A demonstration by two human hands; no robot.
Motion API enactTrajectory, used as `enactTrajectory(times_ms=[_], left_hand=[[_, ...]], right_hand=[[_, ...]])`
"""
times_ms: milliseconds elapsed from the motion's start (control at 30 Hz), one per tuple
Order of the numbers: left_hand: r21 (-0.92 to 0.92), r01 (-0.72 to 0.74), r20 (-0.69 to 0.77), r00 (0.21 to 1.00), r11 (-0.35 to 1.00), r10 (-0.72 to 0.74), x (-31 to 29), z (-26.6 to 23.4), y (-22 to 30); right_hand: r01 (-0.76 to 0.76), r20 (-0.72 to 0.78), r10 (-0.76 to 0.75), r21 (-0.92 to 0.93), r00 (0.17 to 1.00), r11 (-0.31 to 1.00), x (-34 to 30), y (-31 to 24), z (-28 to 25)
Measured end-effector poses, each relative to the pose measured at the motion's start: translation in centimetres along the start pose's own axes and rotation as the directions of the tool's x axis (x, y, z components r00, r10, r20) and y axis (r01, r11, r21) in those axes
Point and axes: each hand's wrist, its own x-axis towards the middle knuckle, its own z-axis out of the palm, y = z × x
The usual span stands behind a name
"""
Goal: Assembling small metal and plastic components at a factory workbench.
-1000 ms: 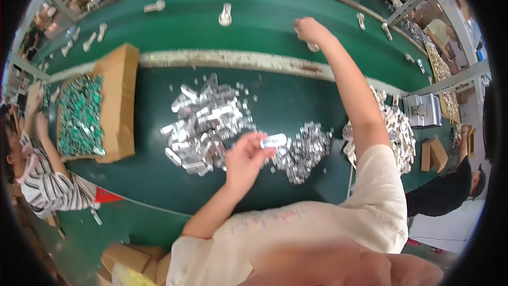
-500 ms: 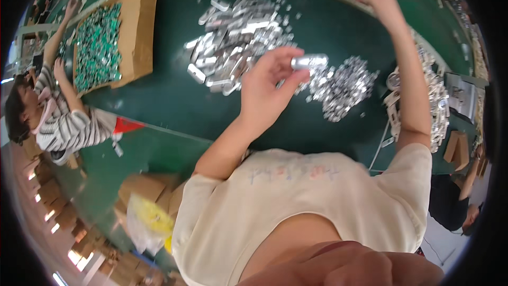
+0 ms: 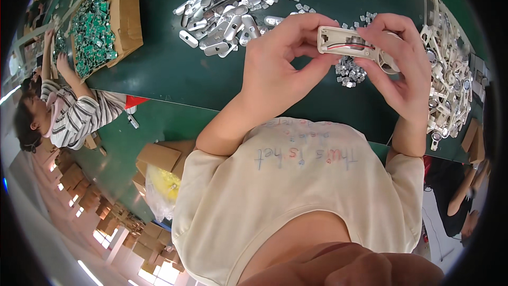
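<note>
In front of my chest I hold a white plastic device housing (image 3: 330, 47), its open side facing up. A red wire and a black wire run along its inside, and its rounded end lies among my right fingers. My right hand (image 3: 405, 58) grips that end, with thumb and fingers on both edges. My left hand (image 3: 280, 55) pinches the squared end between thumb and fingers. Whether a silver cover is also in my left fingers is hidden. Just below and beyond the housing lie small silver square pieces (image 3: 349, 74).
Shiny silver oval covers (image 3: 222, 16) are heaped at the far left of the green table (image 3: 174, 69). More white housings (image 3: 447, 85) pile up on the right. A cardboard tray (image 3: 127, 16) holds green circuit boards (image 3: 95, 34), beside a person in a striped top (image 3: 84, 116).
My right hand has come back from the far edge and now grips the white housing. My left hand, which held a silver cover, has met it there. My view has shifted.
</note>
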Motion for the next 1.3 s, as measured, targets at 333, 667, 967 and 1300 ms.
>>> enactTrajectory(times_ms=[333, 667, 967, 1300], left_hand=[[0.024, 0.015, -0.018, 1.000, 1.000, -0.014, -0.4, 0.5, 0.7], [-0.089, 0.077, 0.010, 0.997, 0.993, -0.076, -0.2, 0.5, 0.6], [0.160, -0.040, -0.153, 0.986, 0.986, 0.065, -0.1, 1.4, -0.6], [0.319, -0.163, -0.216, 0.947, 0.934, 0.239, -0.2, 0.5, -3.3]], right_hand=[[-0.069, 0.014, 0.069, -0.024, 0.998, 0.997, -1.1, -0.7, -0.1], [-0.074, 0.023, 0.077, -0.092, 0.997, 0.993, -1.2, -1.0, -0.2], [-0.348, -0.029, 0.403, 0.447, 0.915, 0.824, -2.5, 0.3, 2.3], [-0.131, -0.212, 0.144, 0.070, 0.967, 0.989, -1.9, -0.3, 3.9]])
